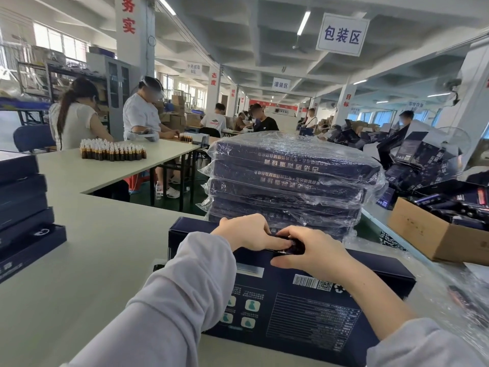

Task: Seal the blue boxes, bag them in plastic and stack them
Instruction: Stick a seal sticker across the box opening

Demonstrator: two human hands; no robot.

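Obs. from floor: blue box (304, 300) lies label side up on counter (105, 247), directly under worker's fingers. Left hand (247, 234): fingers together, pressed flat along far edge. Right hand (312, 252): fingers curled over same edge. Sealing judged in progress; closure not visible. Just beyond fingers: stack of bagged boxes (291, 176), done. Well left of fingers: unbagged boxes (21, 197), prob. pending. This box: bagging and stacking outstanding.

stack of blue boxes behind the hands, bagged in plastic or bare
Bagged. Shiny, crinkled clear plastic covers the stack of blue boxes, with loose film sticking out at its left and right edges.
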